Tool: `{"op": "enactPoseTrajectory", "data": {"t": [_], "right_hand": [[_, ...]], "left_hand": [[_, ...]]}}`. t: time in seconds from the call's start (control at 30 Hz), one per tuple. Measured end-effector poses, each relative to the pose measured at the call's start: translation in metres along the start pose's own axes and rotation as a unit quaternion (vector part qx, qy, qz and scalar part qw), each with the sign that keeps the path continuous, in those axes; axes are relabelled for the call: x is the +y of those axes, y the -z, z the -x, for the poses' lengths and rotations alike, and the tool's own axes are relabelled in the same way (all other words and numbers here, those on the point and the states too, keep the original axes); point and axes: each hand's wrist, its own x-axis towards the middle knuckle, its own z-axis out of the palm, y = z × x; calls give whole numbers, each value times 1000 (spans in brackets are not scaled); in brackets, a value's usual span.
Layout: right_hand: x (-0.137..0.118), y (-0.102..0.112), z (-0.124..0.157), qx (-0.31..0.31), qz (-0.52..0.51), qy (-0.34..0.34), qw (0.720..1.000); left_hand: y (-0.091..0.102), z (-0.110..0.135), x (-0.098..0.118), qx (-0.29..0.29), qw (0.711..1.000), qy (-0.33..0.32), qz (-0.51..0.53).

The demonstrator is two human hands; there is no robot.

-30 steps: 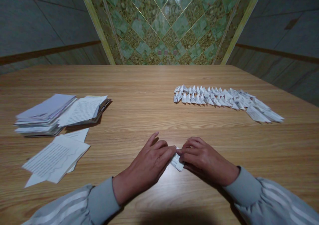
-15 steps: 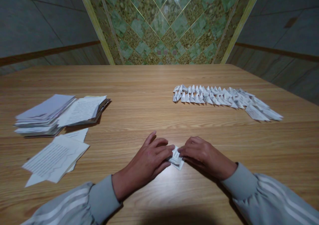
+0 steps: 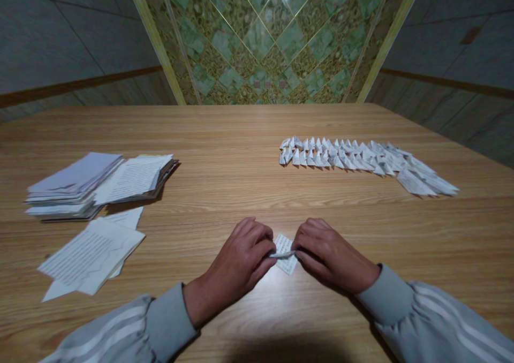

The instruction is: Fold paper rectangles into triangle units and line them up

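Observation:
A small printed paper piece (image 3: 284, 252) lies partly folded on the wooden table (image 3: 241, 138) between my hands. My left hand (image 3: 241, 258) has its fingers curled and pinches the paper's left end. My right hand (image 3: 327, 253) pinches the right end, fingers closed over it. A raised fold runs across the paper from one hand to the other. Both wrists wear grey striped sleeves.
A row of several small folded paper pieces (image 3: 361, 159) lies at the right back of the table. Stacks of printed sheets (image 3: 96, 183) sit at the left, with loose sheets (image 3: 90, 253) in front of them. A green patterned wall panel (image 3: 273, 36) rises behind.
My left fingers have curled from flat into a pinch. The paper has been folded up into a ridge between both hands.

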Motion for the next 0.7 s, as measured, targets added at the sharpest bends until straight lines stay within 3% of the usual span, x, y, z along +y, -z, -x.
{"op": "enactPoseTrajectory", "data": {"t": [0.43, 0.7], "right_hand": [[-2, 1, 0, -8, 13, -22, 1000], [-2, 0, -1, -4, 24, -62, 998]], "left_hand": [[0, 1, 0, 13, 999, 34, 31], [-2, 1, 0, 22, 993, 95, 74]]}}
